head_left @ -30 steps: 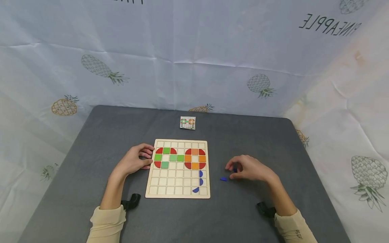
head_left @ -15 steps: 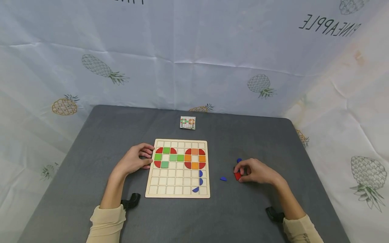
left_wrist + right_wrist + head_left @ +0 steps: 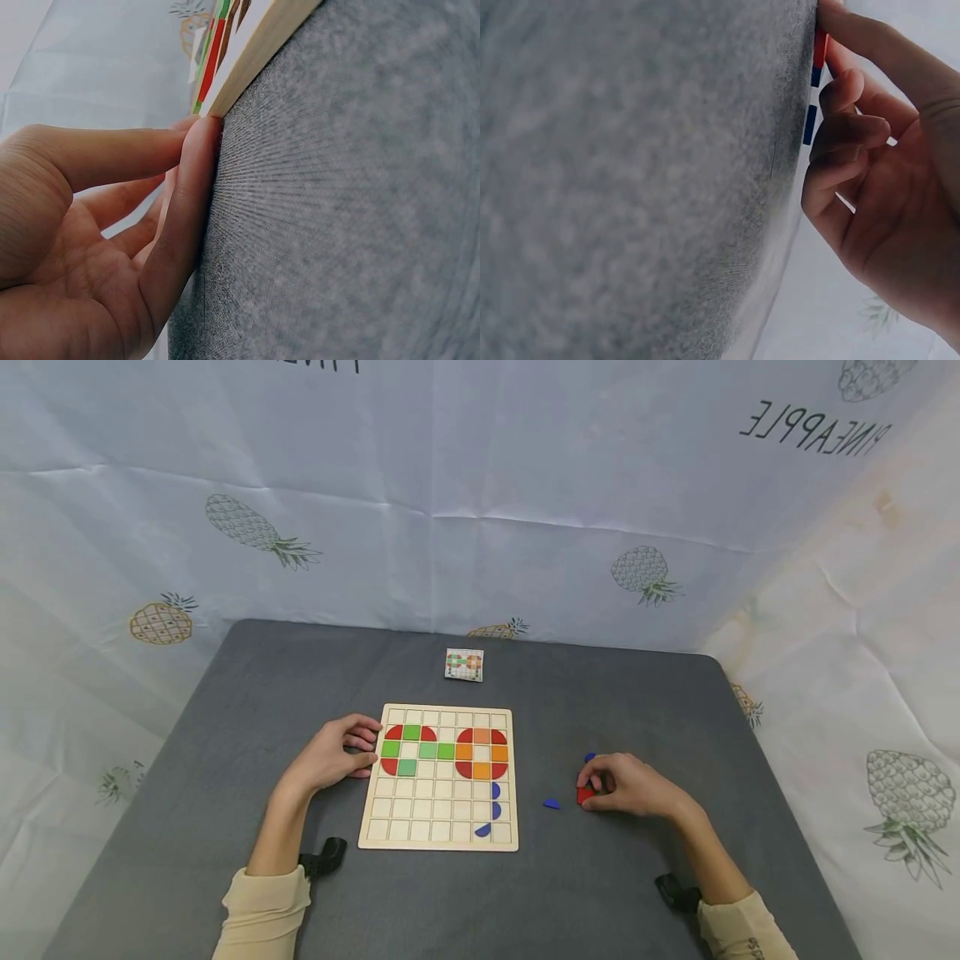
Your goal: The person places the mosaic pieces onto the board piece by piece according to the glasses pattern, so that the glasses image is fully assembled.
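A wooden grid board [image 3: 438, 842] lies on the grey table [image 3: 225, 710]. It carries red, green and orange tiles in its upper rows and three blue curved pieces at its lower right. My left hand [image 3: 337, 753] rests at the board's left edge, its straight fingers [image 3: 196, 150] touching the wooden rim [image 3: 255, 56]. To the right of the board, my right hand [image 3: 626, 783] has curled fingers pinching a small red piece [image 3: 584, 796] on the table. The right wrist view shows that red piece [image 3: 820, 46] at my fingertips [image 3: 840, 82], with blue pieces [image 3: 810, 124] just behind.
A loose blue piece [image 3: 552, 803] lies between the board and my right hand, and another blue piece [image 3: 590, 757] peeks out behind the fingers. A small pattern card [image 3: 464, 664] sits beyond the board. Pineapple-print cloth surrounds the table.
My right hand moved right from the blue pieces onto the red piece and took hold of it, then stayed put. The left hand and board have not moved.
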The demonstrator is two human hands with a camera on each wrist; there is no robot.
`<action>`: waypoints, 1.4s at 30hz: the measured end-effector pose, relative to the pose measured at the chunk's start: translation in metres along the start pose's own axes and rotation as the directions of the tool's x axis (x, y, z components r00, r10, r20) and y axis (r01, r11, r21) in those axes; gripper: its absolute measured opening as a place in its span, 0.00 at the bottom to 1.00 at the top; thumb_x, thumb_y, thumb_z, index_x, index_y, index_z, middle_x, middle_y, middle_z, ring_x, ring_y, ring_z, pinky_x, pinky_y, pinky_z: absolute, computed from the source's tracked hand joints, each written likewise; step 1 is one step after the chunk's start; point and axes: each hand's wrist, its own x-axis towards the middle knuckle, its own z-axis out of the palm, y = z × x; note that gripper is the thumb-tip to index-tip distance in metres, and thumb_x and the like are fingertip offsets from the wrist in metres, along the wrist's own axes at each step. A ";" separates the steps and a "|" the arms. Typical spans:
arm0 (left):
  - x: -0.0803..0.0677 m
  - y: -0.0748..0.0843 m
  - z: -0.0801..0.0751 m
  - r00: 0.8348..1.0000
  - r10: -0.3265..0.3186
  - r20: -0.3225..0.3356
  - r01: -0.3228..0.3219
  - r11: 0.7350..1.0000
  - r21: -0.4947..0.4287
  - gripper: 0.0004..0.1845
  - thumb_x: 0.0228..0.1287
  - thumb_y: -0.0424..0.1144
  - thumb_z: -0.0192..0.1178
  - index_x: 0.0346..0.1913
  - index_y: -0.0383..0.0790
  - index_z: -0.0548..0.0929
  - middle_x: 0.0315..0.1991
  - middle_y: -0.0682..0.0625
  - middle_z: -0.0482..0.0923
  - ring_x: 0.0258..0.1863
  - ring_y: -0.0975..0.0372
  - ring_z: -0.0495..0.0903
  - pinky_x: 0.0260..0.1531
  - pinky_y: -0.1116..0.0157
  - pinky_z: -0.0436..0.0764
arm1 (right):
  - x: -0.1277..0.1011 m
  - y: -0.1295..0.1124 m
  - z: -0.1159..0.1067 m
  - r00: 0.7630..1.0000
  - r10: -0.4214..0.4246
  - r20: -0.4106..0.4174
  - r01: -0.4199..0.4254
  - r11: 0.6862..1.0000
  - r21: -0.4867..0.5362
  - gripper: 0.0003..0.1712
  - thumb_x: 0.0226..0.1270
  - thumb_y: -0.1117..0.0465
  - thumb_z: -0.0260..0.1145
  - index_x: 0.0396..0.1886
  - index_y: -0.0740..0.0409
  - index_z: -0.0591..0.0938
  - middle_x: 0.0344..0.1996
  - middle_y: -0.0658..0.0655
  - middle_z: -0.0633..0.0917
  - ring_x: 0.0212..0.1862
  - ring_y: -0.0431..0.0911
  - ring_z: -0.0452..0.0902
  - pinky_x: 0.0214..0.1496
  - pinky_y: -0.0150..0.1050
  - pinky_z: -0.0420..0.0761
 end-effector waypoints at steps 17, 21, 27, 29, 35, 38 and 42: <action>0.001 -0.001 0.000 1.000 -0.005 0.011 0.005 1.000 0.001 0.25 0.72 0.24 0.67 0.69 0.28 0.75 0.57 0.33 0.76 0.50 0.51 0.79 0.36 0.63 0.93 | 0.039 -0.047 0.007 0.998 -0.045 -0.043 0.044 0.998 -0.035 0.14 0.69 0.51 0.81 0.50 0.45 0.89 0.36 0.46 0.87 0.27 0.32 0.71 0.29 0.28 0.75; 0.000 0.000 -0.001 1.000 -0.004 0.011 0.004 1.000 0.002 0.25 0.72 0.24 0.66 0.69 0.27 0.75 0.56 0.33 0.76 0.49 0.51 0.79 0.35 0.62 0.93 | 0.061 -0.071 0.014 0.995 -0.094 -0.032 0.091 0.993 -0.072 0.14 0.70 0.49 0.80 0.50 0.46 0.89 0.36 0.49 0.87 0.27 0.32 0.70 0.29 0.28 0.73; -0.001 0.001 -0.001 1.000 0.009 0.011 -0.009 1.000 0.005 0.25 0.72 0.24 0.67 0.69 0.26 0.75 0.56 0.32 0.76 0.49 0.50 0.79 0.35 0.62 0.93 | 0.102 -0.106 0.028 0.985 -0.170 0.003 0.168 0.970 -0.177 0.13 0.70 0.49 0.79 0.49 0.47 0.89 0.38 0.50 0.88 0.28 0.32 0.70 0.30 0.28 0.71; -0.002 0.001 -0.001 1.000 0.019 0.011 -0.019 1.000 0.002 0.26 0.72 0.24 0.67 0.69 0.26 0.75 0.56 0.31 0.76 0.49 0.50 0.80 0.34 0.61 0.93 | 0.115 -0.115 0.033 0.980 -0.195 0.023 0.196 0.961 -0.197 0.12 0.70 0.50 0.79 0.49 0.46 0.90 0.41 0.47 0.89 0.29 0.31 0.71 0.31 0.27 0.72; -0.004 0.003 -0.002 1.000 0.025 0.014 -0.025 1.000 -0.005 0.25 0.72 0.24 0.67 0.69 0.25 0.75 0.56 0.30 0.76 0.49 0.50 0.80 0.34 0.60 0.93 | 0.149 -0.133 0.045 0.970 -0.226 0.093 0.244 0.929 -0.280 0.12 0.70 0.49 0.79 0.49 0.44 0.91 0.43 0.44 0.90 0.34 0.34 0.75 0.34 0.29 0.74; -0.003 0.003 -0.002 1.000 0.015 0.011 -0.014 1.000 -0.007 0.25 0.72 0.24 0.67 0.69 0.26 0.76 0.56 0.31 0.76 0.49 0.51 0.80 0.35 0.61 0.93 | 0.161 -0.142 0.050 0.970 -0.206 0.129 0.236 0.924 -0.301 0.12 0.70 0.49 0.79 0.48 0.45 0.91 0.44 0.45 0.90 0.38 0.37 0.78 0.36 0.31 0.76; -0.002 0.003 -0.003 1.000 0.009 0.010 -0.009 1.000 -0.007 0.24 0.72 0.24 0.66 0.69 0.27 0.76 0.56 0.31 0.76 0.49 0.51 0.80 0.35 0.62 0.93 | 0.172 -0.150 0.056 0.972 -0.172 0.160 0.216 0.922 -0.320 0.11 0.70 0.49 0.80 0.48 0.44 0.91 0.43 0.43 0.89 0.42 0.37 0.80 0.38 0.33 0.78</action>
